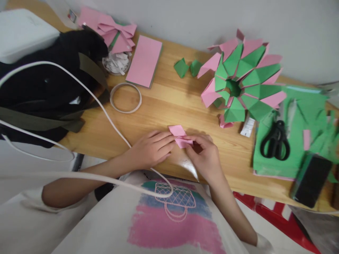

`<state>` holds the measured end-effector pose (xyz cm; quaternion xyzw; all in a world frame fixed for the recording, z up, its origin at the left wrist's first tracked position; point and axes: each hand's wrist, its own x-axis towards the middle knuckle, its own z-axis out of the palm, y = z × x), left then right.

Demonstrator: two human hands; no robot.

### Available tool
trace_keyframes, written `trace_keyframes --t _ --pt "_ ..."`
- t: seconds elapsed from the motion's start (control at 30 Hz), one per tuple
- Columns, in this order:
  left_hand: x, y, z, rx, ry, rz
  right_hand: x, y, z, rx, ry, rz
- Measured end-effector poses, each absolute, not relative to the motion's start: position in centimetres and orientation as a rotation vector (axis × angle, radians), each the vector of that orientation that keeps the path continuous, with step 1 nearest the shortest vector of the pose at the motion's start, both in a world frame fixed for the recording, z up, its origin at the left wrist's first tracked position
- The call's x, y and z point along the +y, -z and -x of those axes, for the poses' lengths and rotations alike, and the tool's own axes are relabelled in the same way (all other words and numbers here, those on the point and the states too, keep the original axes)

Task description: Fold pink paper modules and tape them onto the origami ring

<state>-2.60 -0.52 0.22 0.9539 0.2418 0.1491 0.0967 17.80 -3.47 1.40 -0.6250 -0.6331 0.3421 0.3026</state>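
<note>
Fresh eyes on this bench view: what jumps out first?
Probably the large green-and-pink folded paper ring at the back, right of centre, its points fanned around a central hole. Next, front and centre, a small pink folded paper, with the left hand touching it and the right hand pinching it. Then the black-handled scissors on green paper at the right.

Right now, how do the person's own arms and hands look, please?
The left hand and the right hand are ungloved. The forearms are uncovered below a white left sleeve and a white right sleeve. A white cable passes in front of the left forearm.
</note>
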Motion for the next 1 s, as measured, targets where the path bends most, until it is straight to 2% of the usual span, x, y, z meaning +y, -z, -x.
trace_keyframes --t 1.0 --pt "-0.59 -0.09 2.82 0.712 -0.556 -2.844 -3.29 -1.85 -17.05 -1.749 -0.808 1.783"
